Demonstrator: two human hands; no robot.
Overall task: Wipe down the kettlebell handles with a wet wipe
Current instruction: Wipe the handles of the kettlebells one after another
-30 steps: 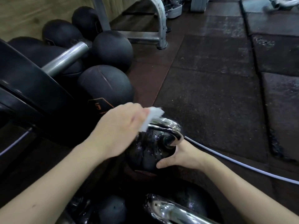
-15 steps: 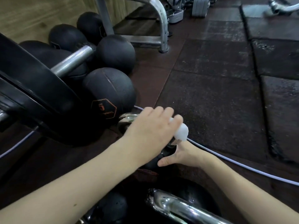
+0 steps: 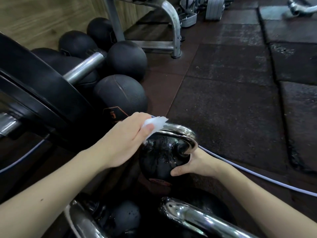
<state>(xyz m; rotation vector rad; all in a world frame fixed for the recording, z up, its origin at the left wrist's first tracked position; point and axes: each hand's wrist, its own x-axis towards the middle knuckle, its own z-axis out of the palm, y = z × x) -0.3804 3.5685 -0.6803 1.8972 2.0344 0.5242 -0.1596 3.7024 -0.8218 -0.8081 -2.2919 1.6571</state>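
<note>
A black kettlebell [image 3: 161,157] with a shiny chrome handle [image 3: 180,133] stands on the floor in front of me. My left hand [image 3: 125,141] pinches a white wet wipe [image 3: 154,124] against the handle's left end. My right hand [image 3: 197,162] grips the kettlebell's right side just below the handle, thumb on the front of the ball. Two more chrome handles, one [image 3: 193,215] to the right and one [image 3: 82,220] to the left, belong to nearer kettlebells at the bottom edge.
Several black medicine balls [image 3: 120,95] lie to the left beside a barbell sleeve [image 3: 84,67] and large black weight plates [image 3: 42,93]. A pale cable [image 3: 248,172] runs across the dark rubber floor tiles [image 3: 231,100]. A metal rack foot [image 3: 175,28] stands farther back.
My left hand has slid the wipe back from the handle's right end to its left end. The chrome handle is uncovered again. My right hand has stayed on the kettlebell.
</note>
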